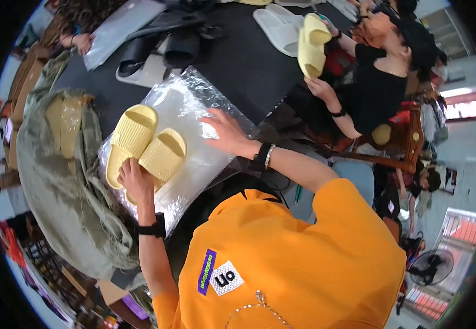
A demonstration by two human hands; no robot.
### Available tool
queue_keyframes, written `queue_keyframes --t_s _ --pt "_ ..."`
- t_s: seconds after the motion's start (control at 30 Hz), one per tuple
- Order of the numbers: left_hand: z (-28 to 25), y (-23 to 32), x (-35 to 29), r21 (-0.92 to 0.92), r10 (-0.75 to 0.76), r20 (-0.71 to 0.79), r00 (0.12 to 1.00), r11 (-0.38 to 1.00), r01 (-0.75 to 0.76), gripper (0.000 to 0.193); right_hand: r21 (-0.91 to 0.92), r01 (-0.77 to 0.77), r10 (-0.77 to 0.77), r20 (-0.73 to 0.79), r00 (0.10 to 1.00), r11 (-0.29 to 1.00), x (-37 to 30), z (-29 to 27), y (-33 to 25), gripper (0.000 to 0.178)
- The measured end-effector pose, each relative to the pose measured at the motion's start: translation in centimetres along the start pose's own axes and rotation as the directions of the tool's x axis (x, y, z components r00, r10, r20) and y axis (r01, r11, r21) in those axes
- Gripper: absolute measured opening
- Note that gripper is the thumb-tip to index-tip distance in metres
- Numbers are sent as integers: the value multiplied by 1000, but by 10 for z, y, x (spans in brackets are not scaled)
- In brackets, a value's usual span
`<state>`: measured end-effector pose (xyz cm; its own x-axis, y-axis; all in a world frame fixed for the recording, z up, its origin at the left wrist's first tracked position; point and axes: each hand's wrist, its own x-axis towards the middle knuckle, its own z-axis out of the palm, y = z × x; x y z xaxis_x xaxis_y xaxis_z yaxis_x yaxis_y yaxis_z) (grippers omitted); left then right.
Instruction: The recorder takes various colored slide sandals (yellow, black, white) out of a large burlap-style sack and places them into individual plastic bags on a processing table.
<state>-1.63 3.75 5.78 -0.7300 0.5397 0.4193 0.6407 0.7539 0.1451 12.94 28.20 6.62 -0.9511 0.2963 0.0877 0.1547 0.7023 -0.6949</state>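
Orange fabric sweatshirt [303,241] closest to camera; purple strip [207,272] and white square patch [226,278] on it, both lettered. Left grip [135,178]: fingers curled at the heel end of a pair of pale-yellow ribbed slides [164,156]; can't tell if clamped. Slides lie on a clear, crinkly plastic bag [199,159]. Right grip [227,133]: fingers apart above the bag, contact unclear. Left of left grip: bulky olive-green frayed cloth sack [57,186], crowding that side. Beyond both grips: dark smooth table [238,66], black slides [181,50]. Past right grip, co-worker's hands [322,92] hold another yellow slide [313,57].
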Motion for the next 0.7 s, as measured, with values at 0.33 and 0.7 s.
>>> queue_keyframes --t_s 0.33,0.7 --pt "-19 60 10 -223 293 46 955 935 -276 24 513 -52 28 55 998 857 8 11 -23 51" --pt "-33 55 16 -387 250 -25 968 890 -239 23 629 -56 182 -137 974 776 14 -8 -5 25"
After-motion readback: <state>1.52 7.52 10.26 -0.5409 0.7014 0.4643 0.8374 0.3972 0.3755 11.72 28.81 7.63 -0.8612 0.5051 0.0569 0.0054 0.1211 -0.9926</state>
